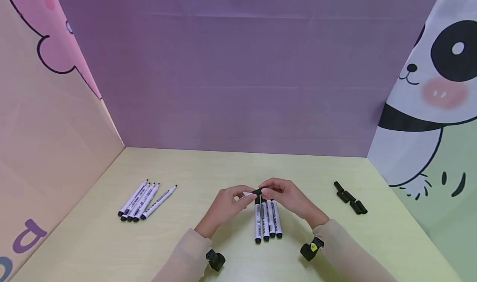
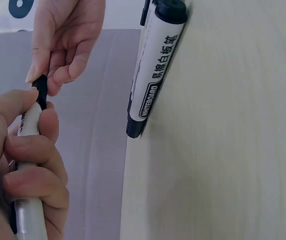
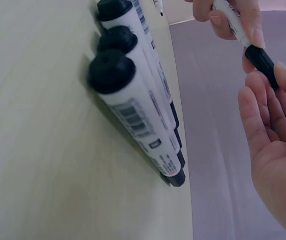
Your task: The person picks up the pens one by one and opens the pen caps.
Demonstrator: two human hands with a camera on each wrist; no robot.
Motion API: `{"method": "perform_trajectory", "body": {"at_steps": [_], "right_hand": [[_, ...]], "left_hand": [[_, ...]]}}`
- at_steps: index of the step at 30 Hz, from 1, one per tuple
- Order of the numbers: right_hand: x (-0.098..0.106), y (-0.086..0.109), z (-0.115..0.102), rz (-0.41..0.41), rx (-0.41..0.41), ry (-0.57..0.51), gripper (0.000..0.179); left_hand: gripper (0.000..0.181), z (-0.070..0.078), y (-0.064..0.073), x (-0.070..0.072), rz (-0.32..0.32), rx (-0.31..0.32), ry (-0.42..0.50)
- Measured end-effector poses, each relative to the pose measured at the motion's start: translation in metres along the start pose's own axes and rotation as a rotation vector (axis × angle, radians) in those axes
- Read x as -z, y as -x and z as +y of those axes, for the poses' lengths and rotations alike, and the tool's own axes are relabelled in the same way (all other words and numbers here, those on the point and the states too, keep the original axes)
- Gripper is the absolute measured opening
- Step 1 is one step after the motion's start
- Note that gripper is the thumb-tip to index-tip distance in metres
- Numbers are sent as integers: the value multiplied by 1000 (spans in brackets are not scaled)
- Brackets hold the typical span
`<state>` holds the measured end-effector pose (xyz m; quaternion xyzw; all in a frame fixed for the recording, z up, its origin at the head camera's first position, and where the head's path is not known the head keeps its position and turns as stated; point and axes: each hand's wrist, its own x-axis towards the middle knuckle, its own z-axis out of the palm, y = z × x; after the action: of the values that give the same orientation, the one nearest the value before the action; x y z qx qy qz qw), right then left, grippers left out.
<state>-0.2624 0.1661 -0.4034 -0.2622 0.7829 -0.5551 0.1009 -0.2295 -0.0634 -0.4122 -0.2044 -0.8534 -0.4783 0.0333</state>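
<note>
Above the middle of the table, my left hand (image 1: pixel 228 204) grips a white whiteboard marker (image 2: pixel 30 121), fingers curled round its barrel. My right hand (image 1: pixel 286 196) pinches the black cap (image 3: pixel 261 62) at the marker's end between thumb and fingers. In the right wrist view the cap sits over the tip end, against the white barrel. Just below both hands, several capped markers (image 1: pixel 265 220) lie side by side on the table, their upper ends partly hidden by the fingers.
On the left of the table (image 1: pixel 179 249) lies a bunch of uncapped markers (image 1: pixel 139 202), with one more uncapped marker (image 1: pixel 160 202) beside it. Several loose black caps (image 1: pixel 349 197) lie at the right. A purple wall (image 1: pixel 238 75) closes off the back, with printed panels at both sides.
</note>
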Motion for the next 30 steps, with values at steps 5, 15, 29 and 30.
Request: {"method": "perform_trajectory", "body": {"at_steps": [5, 15, 29, 30], "right_hand": [[4, 0, -7, 2, 17, -13, 31], [4, 1, -4, 75, 2, 0, 36], [6, 4, -10, 127, -15, -9, 37], [6, 4, -9, 131, -22, -8, 37]], "left_hand": [[29, 4, 1, 2, 3, -4, -3], [29, 3, 2, 6, 25, 32, 4], [25, -2, 1, 9, 60, -1, -62], [26, -1, 1, 10, 64, -4, -70]]}}
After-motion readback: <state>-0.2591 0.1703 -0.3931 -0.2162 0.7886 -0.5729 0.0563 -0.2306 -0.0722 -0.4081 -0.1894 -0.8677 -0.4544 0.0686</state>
